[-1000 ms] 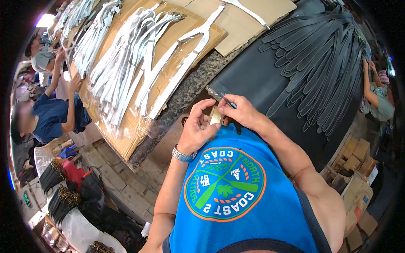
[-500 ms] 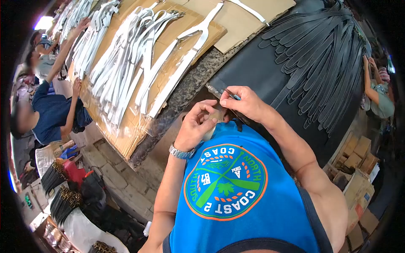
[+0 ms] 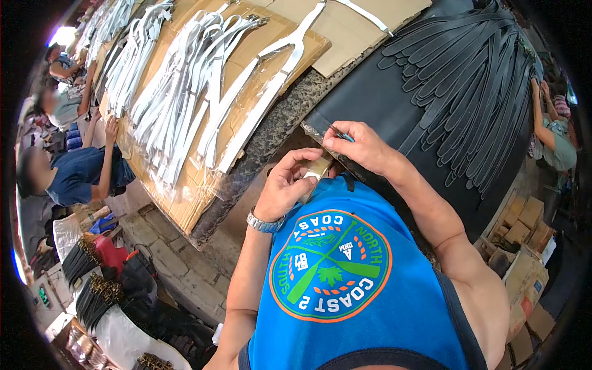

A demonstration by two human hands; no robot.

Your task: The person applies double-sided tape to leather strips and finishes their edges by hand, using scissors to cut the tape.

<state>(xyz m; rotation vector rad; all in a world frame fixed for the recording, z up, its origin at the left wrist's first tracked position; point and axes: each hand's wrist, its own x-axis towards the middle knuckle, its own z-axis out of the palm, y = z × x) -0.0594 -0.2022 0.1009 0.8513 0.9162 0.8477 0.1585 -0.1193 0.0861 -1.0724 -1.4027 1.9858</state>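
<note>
While L hand [image 3: 285, 184] curls round pale pc. [image 3: 317, 168], R hand [image 3: 365, 150] pinches tool [image 3: 348, 137].

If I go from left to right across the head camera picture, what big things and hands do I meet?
Person in a dark blue shirt → middle bunch of white straps → wearer's left hand → wearer's right hand → black straps → person in a grey-green shirt.
</note>
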